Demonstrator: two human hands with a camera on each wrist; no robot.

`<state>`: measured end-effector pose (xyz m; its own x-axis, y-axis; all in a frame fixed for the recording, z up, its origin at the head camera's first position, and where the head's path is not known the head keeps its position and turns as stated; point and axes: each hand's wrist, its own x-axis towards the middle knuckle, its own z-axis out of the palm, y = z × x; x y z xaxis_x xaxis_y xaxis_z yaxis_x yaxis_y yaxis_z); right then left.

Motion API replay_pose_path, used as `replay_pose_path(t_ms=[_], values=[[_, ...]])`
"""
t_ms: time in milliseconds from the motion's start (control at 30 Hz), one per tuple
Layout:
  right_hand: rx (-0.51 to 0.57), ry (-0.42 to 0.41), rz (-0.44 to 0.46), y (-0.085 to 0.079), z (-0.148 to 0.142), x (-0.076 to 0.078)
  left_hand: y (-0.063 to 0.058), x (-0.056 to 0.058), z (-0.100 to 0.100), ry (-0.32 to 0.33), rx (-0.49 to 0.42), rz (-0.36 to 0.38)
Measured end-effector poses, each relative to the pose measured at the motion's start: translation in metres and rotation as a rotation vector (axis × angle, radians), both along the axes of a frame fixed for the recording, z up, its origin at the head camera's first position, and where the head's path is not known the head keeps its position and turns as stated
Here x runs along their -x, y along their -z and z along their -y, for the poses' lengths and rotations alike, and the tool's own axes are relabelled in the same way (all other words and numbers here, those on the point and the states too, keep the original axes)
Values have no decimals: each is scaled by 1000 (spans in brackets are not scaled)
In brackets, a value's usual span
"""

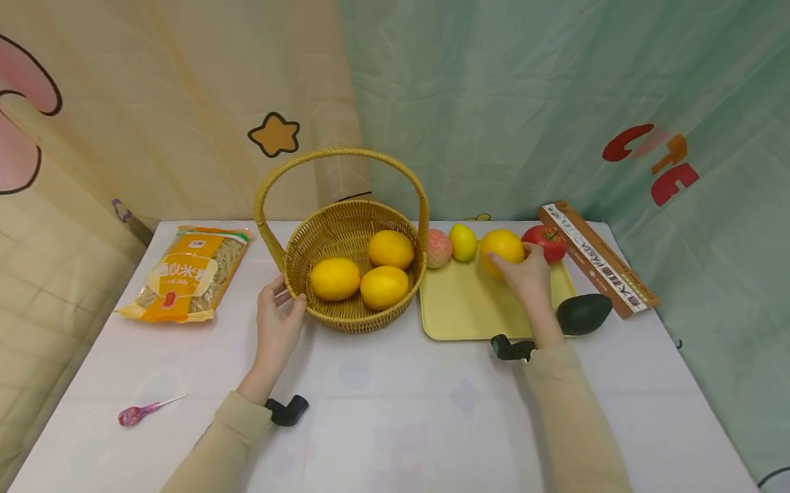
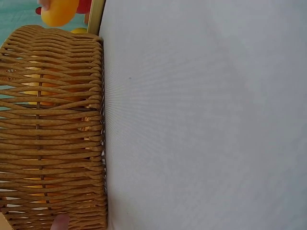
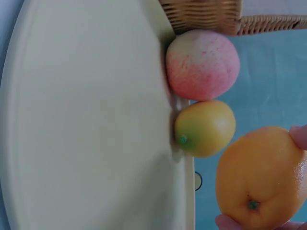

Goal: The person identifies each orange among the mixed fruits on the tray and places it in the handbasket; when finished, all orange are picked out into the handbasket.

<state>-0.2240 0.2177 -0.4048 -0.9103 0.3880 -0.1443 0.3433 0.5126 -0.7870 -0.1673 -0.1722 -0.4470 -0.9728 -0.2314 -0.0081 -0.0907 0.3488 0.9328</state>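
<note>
My left hand (image 1: 280, 323) holds the side of a round wicker basket (image 1: 358, 322) with a tall arched handle, thumb against the outer wall. Several orange-yellow fruits (image 1: 335, 279) like oranges lie inside it. In the left wrist view one fingertip (image 2: 60, 222) touches the weave (image 2: 53, 129). My right hand (image 1: 529, 271) pinches an orange (image 1: 502, 248) between thumb and fingers, above the far part of a pale yellow tray (image 1: 463, 317). In the right wrist view the orange (image 3: 259, 177) shows a green stem dimple. Beside it are a yellow lemon (image 3: 206, 128) and a pink peach (image 3: 204, 64).
A red tomato-like fruit (image 1: 547, 244) sits at the tray's back right. A dark green avocado (image 1: 584, 314) overlaps its front right corner. A long pasta box (image 1: 598, 257) lies farther right. A noodle bag (image 1: 187, 275) and a lollipop (image 1: 133, 415) lie on the left.
</note>
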Motion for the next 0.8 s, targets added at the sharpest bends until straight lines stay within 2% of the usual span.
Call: replay_pose_path(t_ms=[300,467,667,800], values=[[69,-142,-90,-19,29,-23,-1,-1,-1,-6,6,-3],[73,-232,-103,-28,51,-32,-1,0,-1,-4,11,-5],[93,-351,-92,-34,76,-39,-1,0,-1,-4,18,-7],[126,-435,-114,-33,95,-39,0,-1,-1,-8,3,-10]])
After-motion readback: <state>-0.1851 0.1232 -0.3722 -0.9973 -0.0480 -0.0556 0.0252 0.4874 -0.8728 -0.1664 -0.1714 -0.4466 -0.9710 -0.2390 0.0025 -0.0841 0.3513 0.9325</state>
